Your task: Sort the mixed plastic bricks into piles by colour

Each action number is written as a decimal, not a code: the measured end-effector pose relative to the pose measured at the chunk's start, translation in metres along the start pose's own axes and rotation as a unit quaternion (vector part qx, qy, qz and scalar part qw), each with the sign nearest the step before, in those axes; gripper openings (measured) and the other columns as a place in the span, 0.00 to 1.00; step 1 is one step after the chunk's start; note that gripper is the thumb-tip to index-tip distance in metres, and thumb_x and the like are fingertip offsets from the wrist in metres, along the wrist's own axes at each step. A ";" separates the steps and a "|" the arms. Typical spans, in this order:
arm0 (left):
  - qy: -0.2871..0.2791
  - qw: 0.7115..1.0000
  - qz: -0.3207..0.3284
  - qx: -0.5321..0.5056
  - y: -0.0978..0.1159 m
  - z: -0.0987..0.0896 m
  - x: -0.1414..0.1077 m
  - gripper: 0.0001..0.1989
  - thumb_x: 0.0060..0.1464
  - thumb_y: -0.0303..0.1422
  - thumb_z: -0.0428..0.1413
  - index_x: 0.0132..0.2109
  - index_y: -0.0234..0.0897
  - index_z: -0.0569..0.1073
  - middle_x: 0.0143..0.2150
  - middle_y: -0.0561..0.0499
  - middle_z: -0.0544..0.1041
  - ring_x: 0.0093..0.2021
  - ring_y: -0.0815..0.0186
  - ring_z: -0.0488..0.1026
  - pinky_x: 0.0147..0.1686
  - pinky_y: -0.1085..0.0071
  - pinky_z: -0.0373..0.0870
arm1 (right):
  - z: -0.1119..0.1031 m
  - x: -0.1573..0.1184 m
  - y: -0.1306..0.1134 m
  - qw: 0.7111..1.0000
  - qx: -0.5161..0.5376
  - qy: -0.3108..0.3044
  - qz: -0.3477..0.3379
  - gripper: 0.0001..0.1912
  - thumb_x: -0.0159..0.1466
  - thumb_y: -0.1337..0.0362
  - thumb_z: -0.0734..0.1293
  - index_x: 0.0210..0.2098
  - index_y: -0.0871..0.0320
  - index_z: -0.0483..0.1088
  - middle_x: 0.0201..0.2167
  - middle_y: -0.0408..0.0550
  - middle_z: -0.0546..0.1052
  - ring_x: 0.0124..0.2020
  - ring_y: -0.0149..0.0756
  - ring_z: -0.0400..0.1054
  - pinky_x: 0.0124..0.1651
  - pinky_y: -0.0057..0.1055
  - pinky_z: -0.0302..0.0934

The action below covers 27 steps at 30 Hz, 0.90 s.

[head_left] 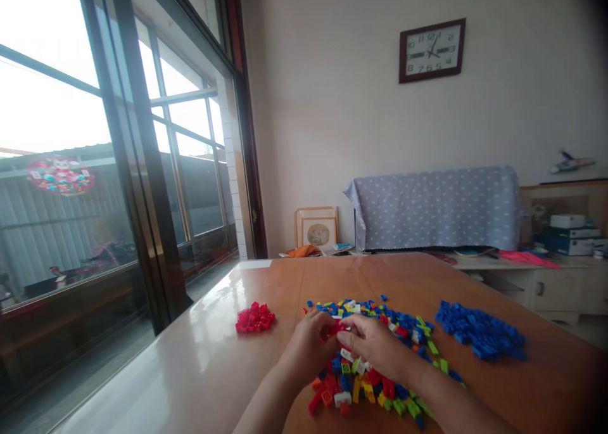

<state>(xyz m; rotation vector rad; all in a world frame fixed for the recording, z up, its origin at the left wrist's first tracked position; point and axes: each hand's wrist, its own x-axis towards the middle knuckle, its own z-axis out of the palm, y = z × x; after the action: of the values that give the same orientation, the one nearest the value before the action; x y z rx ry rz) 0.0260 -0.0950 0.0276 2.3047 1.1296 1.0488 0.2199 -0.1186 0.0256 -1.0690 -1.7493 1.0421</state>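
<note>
Both my hands meet over a mixed pile of small bricks (358, 383) in red, blue, yellow, green and white. My left hand (308, 345) has its fingers curled round red bricks at the pile's middle. Close against it, my right hand (373, 345) is closed, thumb and fingers pinched at the same red pieces. Fingers partly hide what is held. A small heap of red bricks (255, 318) lies to the left, and a larger heap of blue bricks (479, 329) lies to the right.
The wooden table (266, 383) has a glass door (175, 168) on its left. Behind it stand a low cabinet (553, 291), a cloth-covered object (434, 209) and picture frames (317, 231). A clock (432, 51) hangs on the wall.
</note>
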 end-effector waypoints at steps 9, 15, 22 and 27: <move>-0.030 0.999 0.004 -0.028 -0.015 0.030 0.019 0.04 0.49 0.29 0.59 0.35 0.36 0.74 0.35 0.51 0.72 0.35 0.66 0.67 0.34 0.74 0.60 | -0.006 0.008 0.036 0.996 0.069 0.064 0.010 0.14 0.63 0.53 0.67 0.40 0.58 0.71 0.26 0.40 0.72 0.26 0.30 0.63 0.30 0.27 0.57; 0.023 0.998 -0.030 -0.054 -0.031 0.036 0.024 0.08 0.53 0.32 0.59 0.41 0.39 0.77 0.37 0.50 0.76 0.38 0.64 0.70 0.37 0.72 0.62 | -0.023 0.006 0.043 0.990 -0.006 0.142 -0.005 0.14 0.64 0.53 0.65 0.42 0.57 0.72 0.31 0.44 0.76 0.33 0.36 0.69 0.36 0.31 0.63; 0.266 0.865 -0.247 -0.347 -0.074 0.007 0.026 0.13 0.42 0.36 0.69 0.34 0.34 0.78 0.29 0.51 0.76 0.30 0.68 0.71 0.30 0.75 0.64 | -0.034 0.008 0.060 0.981 -0.044 0.190 0.006 0.21 0.65 0.49 0.63 0.49 0.57 0.71 0.39 0.49 0.80 0.40 0.42 0.73 0.42 0.35 0.67; 0.376 0.717 -0.325 -0.489 -0.110 -0.016 0.019 0.14 0.46 0.35 0.69 0.32 0.33 0.73 0.23 0.56 0.70 0.19 0.76 0.63 0.19 0.80 0.56 | -0.033 0.006 0.062 0.974 -0.104 0.201 -0.004 0.22 0.66 0.48 0.62 0.51 0.56 0.70 0.39 0.49 0.81 0.41 0.43 0.75 0.45 0.36 0.67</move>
<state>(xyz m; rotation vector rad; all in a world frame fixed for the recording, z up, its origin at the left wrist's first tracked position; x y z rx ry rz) -0.0357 -0.0128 -0.0187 0.5455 1.0638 1.7166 0.2639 -0.0870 -0.0196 -1.2997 -1.5484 0.5921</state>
